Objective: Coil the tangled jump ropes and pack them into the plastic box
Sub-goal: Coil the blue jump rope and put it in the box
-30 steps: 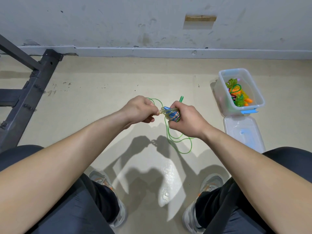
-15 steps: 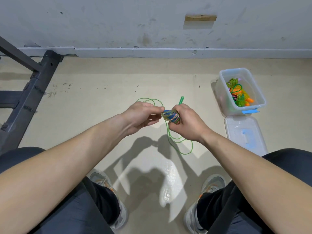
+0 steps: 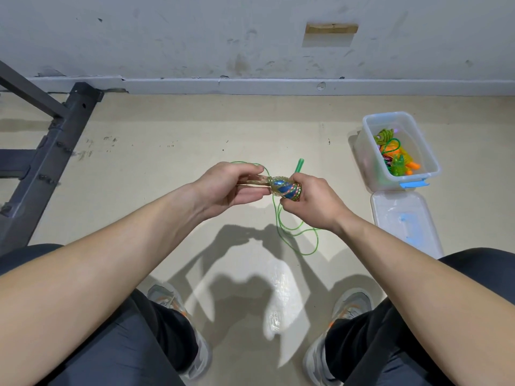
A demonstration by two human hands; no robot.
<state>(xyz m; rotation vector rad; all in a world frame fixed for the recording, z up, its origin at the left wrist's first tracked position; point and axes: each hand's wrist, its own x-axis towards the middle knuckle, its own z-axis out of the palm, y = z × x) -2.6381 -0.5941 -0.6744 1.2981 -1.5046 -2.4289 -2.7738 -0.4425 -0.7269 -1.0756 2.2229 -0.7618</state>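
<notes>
A jump rope bundle (image 3: 285, 188) with blue handles wrapped in clear glittery cord is held between my hands at the centre of the view. My right hand (image 3: 312, 201) grips its right end. My left hand (image 3: 231, 185) pinches the clear cord strands that stick out on the left. A green jump rope (image 3: 295, 235) lies on the floor below, its green handle (image 3: 299, 165) poking up behind my right hand. The clear plastic box (image 3: 434, 160) stands at the right, with coiled green and orange ropes inside.
The box's clear lid (image 3: 404, 221) with a blue latch lies flat on the floor just in front of the box. A dark metal frame (image 3: 47, 160) stands at the left. A wall with a skirting board closes the far side. My knees and shoes fill the bottom.
My left hand has shifted slightly left, drawing the clear cord out from the bundle. The right hand keeps its hold on the bundle.
</notes>
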